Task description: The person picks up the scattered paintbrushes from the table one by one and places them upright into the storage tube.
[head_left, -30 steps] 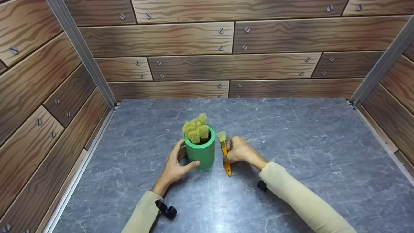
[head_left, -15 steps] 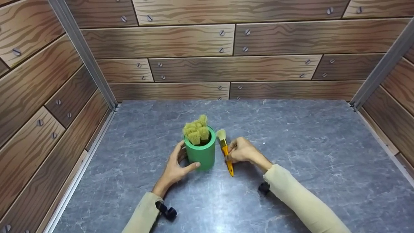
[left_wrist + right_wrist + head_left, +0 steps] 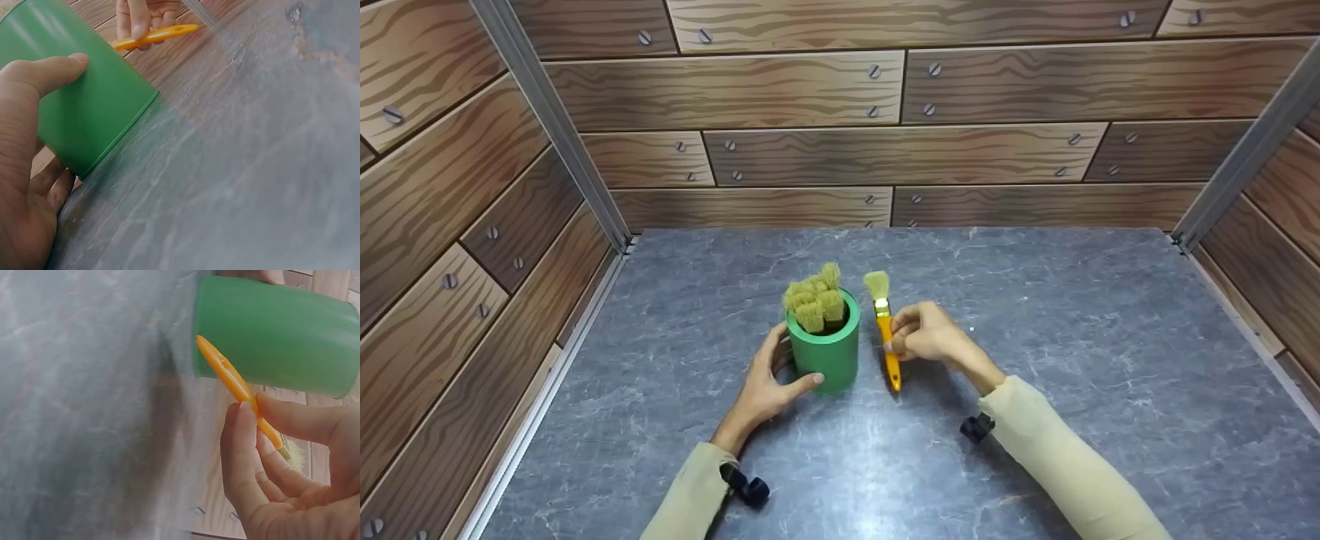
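A green cylindrical cup [image 3: 826, 361] stands upright on the grey tabletop, with several paintbrushes [image 3: 814, 300] in it, bristles up. My left hand [image 3: 765, 386] grips the cup from the left, its thumb across the front and the other fingers partly hidden behind; the left wrist view shows this hold on the cup [image 3: 84, 107] close up. Just right of the cup, my right hand [image 3: 926, 334] pinches a paintbrush [image 3: 888, 341] by its orange handle, bristles pointing up and away. In the right wrist view, thumb and fingertips close on the middle of the orange handle [image 3: 228, 377].
Grey marbled tabletop [image 3: 720, 285] surrounds the cup and hands. Wood-plank patterned walls [image 3: 810, 157] rise at the back and both sides, with metal corner posts [image 3: 562, 135] between them.
My right hand has lifted the paintbrush and shifted it slightly away from me, its bristles now higher in view. The left hand and the cup have stayed in place.
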A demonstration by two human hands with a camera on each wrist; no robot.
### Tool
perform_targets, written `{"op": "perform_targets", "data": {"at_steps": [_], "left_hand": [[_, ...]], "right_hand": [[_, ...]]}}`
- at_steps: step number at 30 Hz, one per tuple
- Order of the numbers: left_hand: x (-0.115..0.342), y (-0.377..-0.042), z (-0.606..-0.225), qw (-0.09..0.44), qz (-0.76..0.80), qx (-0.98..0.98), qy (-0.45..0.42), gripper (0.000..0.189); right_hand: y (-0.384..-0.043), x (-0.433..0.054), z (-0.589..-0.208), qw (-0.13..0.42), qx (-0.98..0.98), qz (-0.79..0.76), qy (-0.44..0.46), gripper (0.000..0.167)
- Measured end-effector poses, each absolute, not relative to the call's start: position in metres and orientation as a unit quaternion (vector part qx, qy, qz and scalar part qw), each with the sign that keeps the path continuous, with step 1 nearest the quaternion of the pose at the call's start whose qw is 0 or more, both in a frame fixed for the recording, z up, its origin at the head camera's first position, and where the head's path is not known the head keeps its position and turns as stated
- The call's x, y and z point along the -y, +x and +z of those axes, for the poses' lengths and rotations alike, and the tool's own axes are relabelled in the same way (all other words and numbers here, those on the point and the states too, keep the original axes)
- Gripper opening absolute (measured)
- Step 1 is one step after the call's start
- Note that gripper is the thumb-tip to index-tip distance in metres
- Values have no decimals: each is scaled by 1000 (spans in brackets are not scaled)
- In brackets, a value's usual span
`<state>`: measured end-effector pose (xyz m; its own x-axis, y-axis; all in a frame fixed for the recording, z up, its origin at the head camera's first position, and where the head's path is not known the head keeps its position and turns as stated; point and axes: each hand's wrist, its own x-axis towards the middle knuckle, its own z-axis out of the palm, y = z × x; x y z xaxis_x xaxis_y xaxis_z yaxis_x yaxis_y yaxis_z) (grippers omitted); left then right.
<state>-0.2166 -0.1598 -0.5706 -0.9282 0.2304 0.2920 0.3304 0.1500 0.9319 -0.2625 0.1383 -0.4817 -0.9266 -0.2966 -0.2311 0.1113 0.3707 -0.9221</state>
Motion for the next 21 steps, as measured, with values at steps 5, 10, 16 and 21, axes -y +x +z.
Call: {"op": "perform_targets", "data": {"at_steps": [5, 10, 16, 21], "left_hand": [[160, -217, -570, 40, -624, 758, -185, 94], [160, -216, -570, 40, -625, 757, -184, 94], [160, -217, -571, 40, -623, 761, -177, 94], [160, -217, -571, 40, -625, 759, -178, 93]], "right_hand": [[-263, -143, -472, 174, -800, -569, -78, 20], [-262, -147, -459, 155, -795, -578, -97, 22], [-260, -148, -442, 126, -778, -603, -125, 23], [-259, -147, -427, 101, -776, -605, -150, 23]]}}
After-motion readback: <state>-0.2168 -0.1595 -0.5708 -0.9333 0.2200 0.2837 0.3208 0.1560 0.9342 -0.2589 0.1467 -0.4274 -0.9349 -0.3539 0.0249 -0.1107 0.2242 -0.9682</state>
